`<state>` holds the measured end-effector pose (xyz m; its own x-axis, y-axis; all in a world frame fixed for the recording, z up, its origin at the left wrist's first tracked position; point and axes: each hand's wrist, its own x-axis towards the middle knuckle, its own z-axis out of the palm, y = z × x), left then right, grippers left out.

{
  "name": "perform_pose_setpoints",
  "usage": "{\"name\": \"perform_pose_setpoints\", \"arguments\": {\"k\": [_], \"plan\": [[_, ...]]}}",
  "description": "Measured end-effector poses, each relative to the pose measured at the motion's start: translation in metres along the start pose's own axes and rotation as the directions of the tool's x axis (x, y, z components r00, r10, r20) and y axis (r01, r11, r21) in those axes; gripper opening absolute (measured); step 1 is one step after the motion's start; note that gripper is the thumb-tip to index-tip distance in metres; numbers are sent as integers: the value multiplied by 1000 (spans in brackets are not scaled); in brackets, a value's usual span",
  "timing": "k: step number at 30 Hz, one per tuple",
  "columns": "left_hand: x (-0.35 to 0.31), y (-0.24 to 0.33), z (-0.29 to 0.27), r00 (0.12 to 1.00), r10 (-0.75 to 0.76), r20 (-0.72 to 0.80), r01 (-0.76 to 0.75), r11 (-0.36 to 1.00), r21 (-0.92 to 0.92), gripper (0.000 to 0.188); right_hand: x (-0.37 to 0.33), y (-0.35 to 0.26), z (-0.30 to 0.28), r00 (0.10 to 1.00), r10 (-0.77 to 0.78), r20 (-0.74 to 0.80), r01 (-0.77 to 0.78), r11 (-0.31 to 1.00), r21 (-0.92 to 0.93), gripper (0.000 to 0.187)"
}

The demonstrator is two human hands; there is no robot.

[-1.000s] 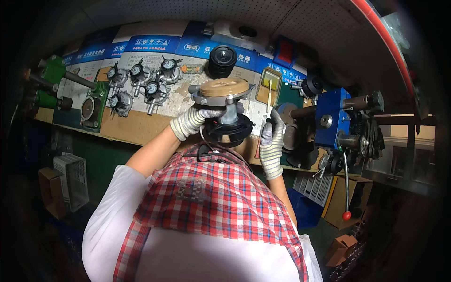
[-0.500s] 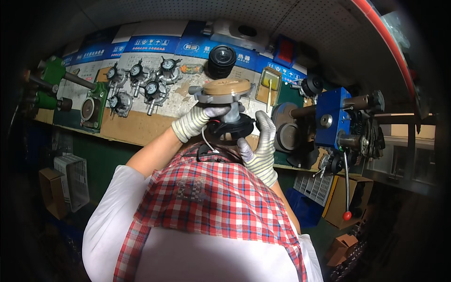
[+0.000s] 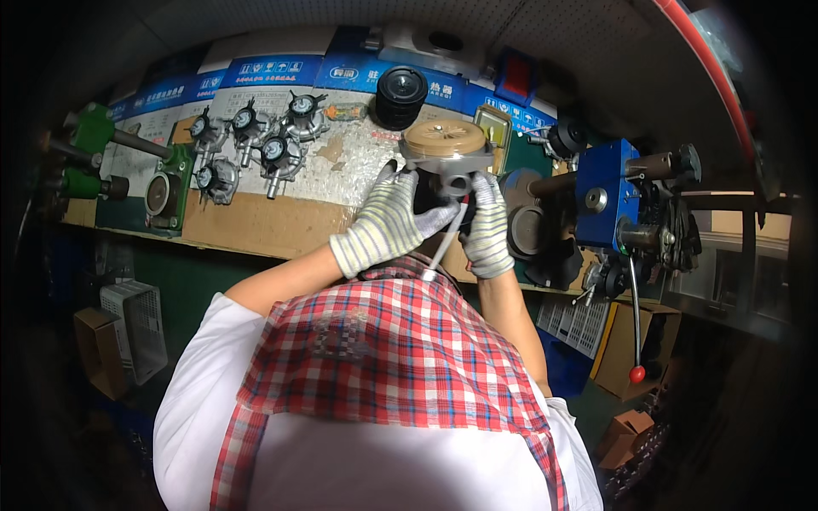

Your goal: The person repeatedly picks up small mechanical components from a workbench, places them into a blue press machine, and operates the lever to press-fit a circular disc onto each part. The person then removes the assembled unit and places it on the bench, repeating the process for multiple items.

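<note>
Over the front edge of the bench I hold a blower unit (image 3: 447,140), a round tan impeller on a grey metal housing with a dark motor below. My left hand (image 3: 389,221), in a striped glove, is closed round the unit's left and lower side. On its right side, my right hand (image 3: 489,230), gloved alike, has its fingers wrapped around it. A pale cable (image 3: 445,244) with a white end hangs down between my hands. Most of the motor is hidden behind my gloves.
Several metal pump-like parts with black caps (image 3: 274,152) stand on the bench at left, beside a green press (image 3: 170,183). A black ribbed cylinder (image 3: 400,95) stands behind the blower unit. At right are a yellowish tray (image 3: 493,128) and a blue lever press (image 3: 603,200) with a red-knobbed handle.
The blower unit has moved right and turned, bringing a housing port toward me. My right hand, open beside it before, has closed on it. My left hand has shifted right with it.
</note>
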<state>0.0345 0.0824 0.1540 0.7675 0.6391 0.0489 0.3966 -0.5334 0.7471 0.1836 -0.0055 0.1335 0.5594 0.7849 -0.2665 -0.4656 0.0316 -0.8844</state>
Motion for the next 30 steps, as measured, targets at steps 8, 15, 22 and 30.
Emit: {"name": "perform_pose_setpoints", "arguments": {"k": [8,15,22,30], "plan": [[-3,-4,-23,992,-27,120,109,639,-761,49,-3,27,-31,840,219,496,-386,884,263,43],[14,-7,-25,950,168,264,100,638,-764,52,-6,43,-26,689,264,675,-636,666,389,49],[10,1,-11,972,-79,223,224,615,-756,55,-3,38,-31,809,448,380,-581,704,408,72],[11,-21,-3,972,-62,227,204,703,-681,44,-43,35,-45,939,-220,265,321,835,-447,100]]}}
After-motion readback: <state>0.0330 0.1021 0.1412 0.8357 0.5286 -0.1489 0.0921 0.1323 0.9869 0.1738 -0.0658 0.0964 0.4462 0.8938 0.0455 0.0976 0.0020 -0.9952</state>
